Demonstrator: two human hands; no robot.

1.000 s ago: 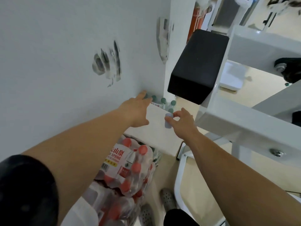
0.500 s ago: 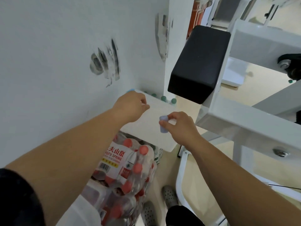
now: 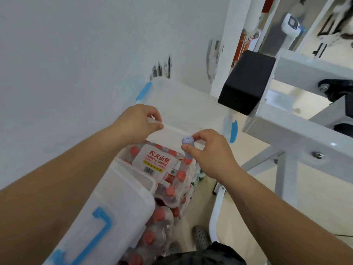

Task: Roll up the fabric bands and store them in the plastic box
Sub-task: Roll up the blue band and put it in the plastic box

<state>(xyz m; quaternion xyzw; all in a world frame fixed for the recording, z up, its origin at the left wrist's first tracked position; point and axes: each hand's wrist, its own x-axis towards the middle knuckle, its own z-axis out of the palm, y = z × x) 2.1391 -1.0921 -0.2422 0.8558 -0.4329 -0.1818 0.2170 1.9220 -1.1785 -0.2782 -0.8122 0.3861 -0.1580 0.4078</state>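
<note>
My left hand (image 3: 137,122) grips the near edge of a translucent plastic lid (image 3: 183,104) with blue clips, held up in front of the white wall. My right hand (image 3: 208,150) pinches a small rolled-up pale lilac fabric band (image 3: 187,146), held upright just below the lid's near edge. A translucent plastic box (image 3: 107,209) with a blue clip sits at the lower left, on packs of bottles; what it holds is hidden.
Shrink-wrapped packs of red-capped water bottles (image 3: 164,176) lie on the floor below my hands. A white metal gym frame (image 3: 298,134) with a black pad (image 3: 246,81) stands close on the right. The scuffed white wall (image 3: 76,64) fills the left.
My left hand has drawn the lid toward me and lifted it, so its blue clips show. My right hand has stayed beside it with the rolled band. The view has tilted down, bringing the box into view.
</note>
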